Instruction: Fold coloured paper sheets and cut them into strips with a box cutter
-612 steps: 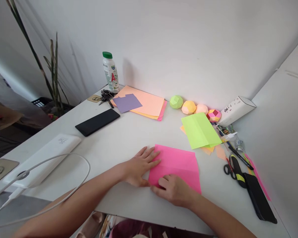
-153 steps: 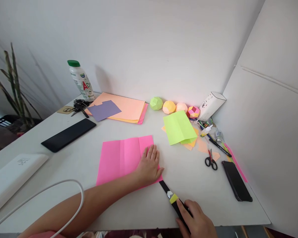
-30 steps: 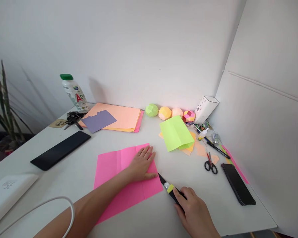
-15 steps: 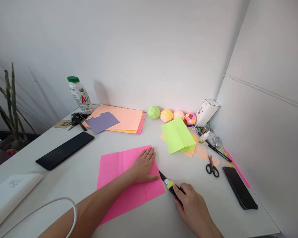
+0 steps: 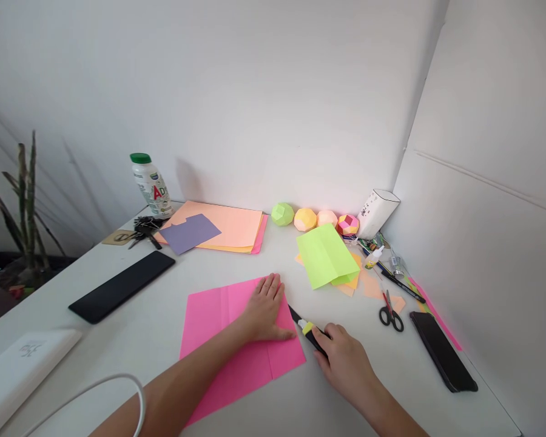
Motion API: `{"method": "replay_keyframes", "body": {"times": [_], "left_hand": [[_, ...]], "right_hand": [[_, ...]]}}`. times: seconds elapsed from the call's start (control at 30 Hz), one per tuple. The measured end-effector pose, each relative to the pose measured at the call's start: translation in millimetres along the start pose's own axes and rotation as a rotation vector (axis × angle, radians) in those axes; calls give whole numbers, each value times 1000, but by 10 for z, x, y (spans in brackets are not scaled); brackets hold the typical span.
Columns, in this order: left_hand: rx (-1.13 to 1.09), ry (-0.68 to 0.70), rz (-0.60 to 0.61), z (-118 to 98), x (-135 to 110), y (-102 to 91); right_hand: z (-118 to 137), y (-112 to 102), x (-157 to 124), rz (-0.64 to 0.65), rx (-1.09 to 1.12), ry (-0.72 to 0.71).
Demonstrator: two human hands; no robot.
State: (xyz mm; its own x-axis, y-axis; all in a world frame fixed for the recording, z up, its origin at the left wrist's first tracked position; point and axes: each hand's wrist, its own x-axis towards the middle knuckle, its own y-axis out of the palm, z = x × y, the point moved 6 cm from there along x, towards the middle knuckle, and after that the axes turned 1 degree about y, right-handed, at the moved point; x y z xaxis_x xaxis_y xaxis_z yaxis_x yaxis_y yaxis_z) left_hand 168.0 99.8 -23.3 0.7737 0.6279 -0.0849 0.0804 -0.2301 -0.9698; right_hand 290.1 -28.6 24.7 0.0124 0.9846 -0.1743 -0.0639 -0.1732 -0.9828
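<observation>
A creased pink sheet of paper (image 5: 204,321) lies flat on the white table. My left hand (image 5: 266,312) presses on its right part, palm down with fingers stretched out. My right hand (image 5: 346,364) is wrapped round a black and yellow utility knife (image 5: 307,328). The dark blade is out and points up and left, its tip at the right edge of the pink sheet beside my left hand. I cannot tell whether the tip touches the paper. My left forearm covers the lower middle of the sheet.
Folded green paper (image 5: 325,255) lies behind the knife, and scissors (image 5: 391,315) and a phone (image 5: 441,352) to the right. Several paper balls (image 5: 304,220) line the wall. Peach sheets (image 5: 236,224), a bottle (image 5: 152,188) and a power bank (image 5: 22,370) with a white cable are on the left.
My right hand and the knife have shifted slightly up and left along the sheet's right edge. My left hand stays on the paper. The whole view has tilted a little.
</observation>
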Motion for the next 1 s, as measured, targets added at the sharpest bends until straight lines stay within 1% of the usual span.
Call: {"method": "replay_keyframes", "body": {"times": [0.2,0.6,0.87,1.0], "left_hand": [[32,-7,-17,23,20,40],[54,6,-30,41,31,96],[44,7,-35,19,23,46],[30,14,-39,9,18,30]], "right_hand": [[32,-30,172,17,-23,-2],[72,-129,511,-7,-36,-12],[112,-139,774,-69,-33,-8],[80,-115,862,-122,-11,2]]}}
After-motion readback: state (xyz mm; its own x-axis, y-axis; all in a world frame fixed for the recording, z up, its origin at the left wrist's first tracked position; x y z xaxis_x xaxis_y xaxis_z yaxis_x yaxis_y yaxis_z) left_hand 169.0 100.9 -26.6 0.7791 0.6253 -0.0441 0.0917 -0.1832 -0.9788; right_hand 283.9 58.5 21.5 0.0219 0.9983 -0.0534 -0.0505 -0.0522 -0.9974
